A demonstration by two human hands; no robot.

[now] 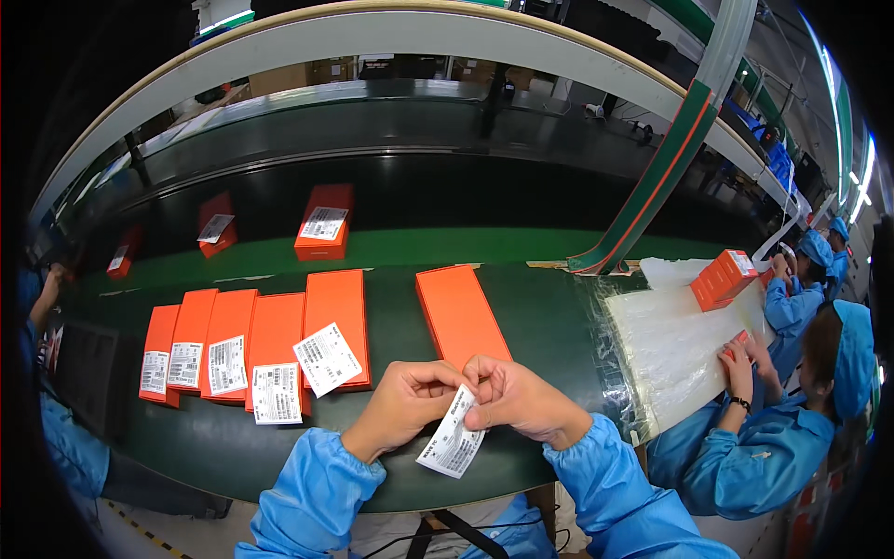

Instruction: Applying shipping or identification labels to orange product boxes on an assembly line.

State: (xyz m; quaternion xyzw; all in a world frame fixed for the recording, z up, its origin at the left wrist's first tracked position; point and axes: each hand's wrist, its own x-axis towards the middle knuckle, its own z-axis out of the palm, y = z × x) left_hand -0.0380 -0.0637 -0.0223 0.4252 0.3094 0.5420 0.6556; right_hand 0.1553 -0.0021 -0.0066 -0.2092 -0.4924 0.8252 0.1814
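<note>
Left grip [399, 405], right grip [528, 402], label [450, 445] hanging below

Worktop [549, 317] dk green; wrinkled clear plastic sheeting [643, 345] over R end. Beyond: brighter green strip [447, 238], then long blk surface [466, 186] running L–R. Pale rail [410, 30] w/ tan top edge spans upper bkgd, bowed by lens; brown cartons [331, 70] seen below it. Post [666, 163] R of ctr, tilted in view: grey up top, green w/ red stripes lower. Strip lights [866, 172] bright, far R; upper L v. dark. Floor [200, 536] lt grey, lower L, w/ yel/blk tape [144, 533].
</note>
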